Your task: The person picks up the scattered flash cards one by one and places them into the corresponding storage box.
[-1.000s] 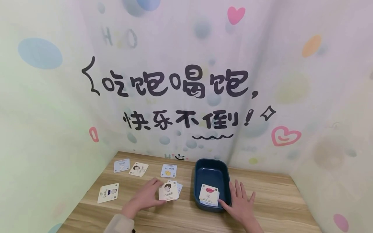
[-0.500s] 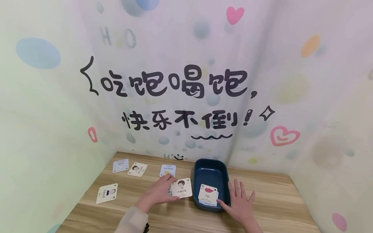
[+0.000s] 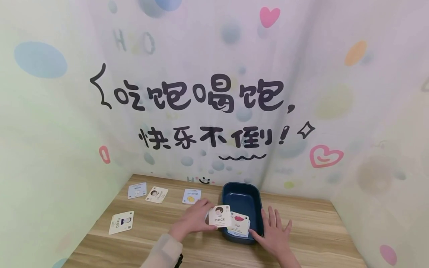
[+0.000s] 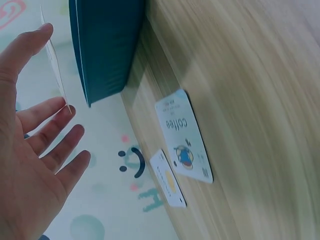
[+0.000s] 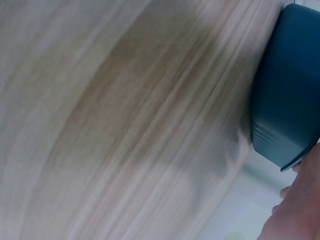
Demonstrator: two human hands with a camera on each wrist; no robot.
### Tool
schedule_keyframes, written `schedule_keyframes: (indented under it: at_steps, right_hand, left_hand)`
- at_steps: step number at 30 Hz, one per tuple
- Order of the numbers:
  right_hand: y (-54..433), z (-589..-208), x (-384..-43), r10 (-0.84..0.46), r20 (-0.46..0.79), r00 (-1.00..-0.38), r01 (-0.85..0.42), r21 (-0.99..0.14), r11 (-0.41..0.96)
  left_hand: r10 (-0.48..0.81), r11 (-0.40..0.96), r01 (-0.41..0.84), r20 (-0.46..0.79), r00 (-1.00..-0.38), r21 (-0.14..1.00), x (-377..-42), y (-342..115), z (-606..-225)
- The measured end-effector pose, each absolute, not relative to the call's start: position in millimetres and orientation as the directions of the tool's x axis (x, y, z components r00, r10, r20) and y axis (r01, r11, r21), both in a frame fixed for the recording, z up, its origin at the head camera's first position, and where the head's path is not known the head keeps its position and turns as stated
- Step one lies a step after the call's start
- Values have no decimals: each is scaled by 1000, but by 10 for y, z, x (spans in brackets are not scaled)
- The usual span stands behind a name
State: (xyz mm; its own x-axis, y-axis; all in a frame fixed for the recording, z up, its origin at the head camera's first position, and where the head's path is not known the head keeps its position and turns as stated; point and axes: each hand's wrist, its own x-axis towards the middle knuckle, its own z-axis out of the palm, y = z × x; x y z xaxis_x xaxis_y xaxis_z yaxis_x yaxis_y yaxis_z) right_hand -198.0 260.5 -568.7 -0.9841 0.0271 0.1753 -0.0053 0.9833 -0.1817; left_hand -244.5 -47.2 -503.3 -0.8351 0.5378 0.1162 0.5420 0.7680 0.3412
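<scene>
Left fingers pinch a "neck" card, apparently partly over the tray.

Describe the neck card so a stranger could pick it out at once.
On the wooden table, find the dark blue tray. By its left edge in the head view, the person's left grip pinches a white card showing a dark-haired head above the word neck. Unlike the lip card in the tray, with its large red mouth, it is held up.

The left hand pinches between thumb and fingers; the right hand spreads its fingers.
</scene>
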Motion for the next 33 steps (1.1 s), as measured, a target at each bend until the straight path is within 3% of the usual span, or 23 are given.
schedule_keyframes:
  at_steps: [22,33]
  right_hand:
    - [2597,-5697,-1985,43,162,-986,10,-203,979]
    - [2604,-5701,-1985,38,157,-987,1,-226,974]
  left_hand:
    - [514,826,536,158,-843,172,-2432,-101,-5234]
    - [510,830,525,125,-851,188,-2397,-66,-5257]
